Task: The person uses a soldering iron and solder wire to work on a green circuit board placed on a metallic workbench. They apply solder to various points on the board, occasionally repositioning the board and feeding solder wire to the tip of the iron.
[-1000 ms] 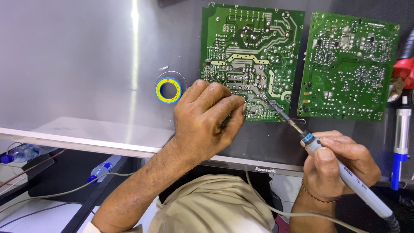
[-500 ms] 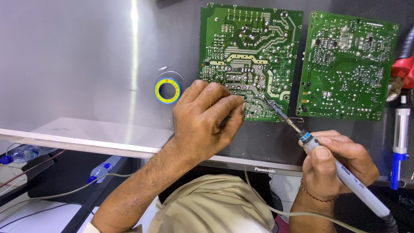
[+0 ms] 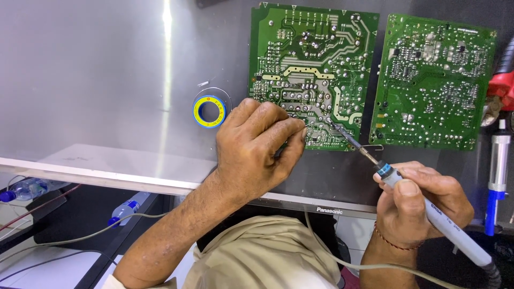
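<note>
Gripping a grey-handled soldering iron pen-fashion, the right hand sets its metal tip on the left green circuit board, a flat panel of shiny solder points. The left hand rests curled on the board's lower edge; what its fingertips pinch cannot be told. Positions match the earlier frames. A second green board, a yellow-blue solder spool and a blue-tipped desoldering pump lie nearby.

Beige shirt, thin red wrist thread

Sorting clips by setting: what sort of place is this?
Probably an electronics repair bench: two green circuit boards, a blue-and-grey soldering iron in the right hand, and a yellow-and-blue solder spool.
</note>
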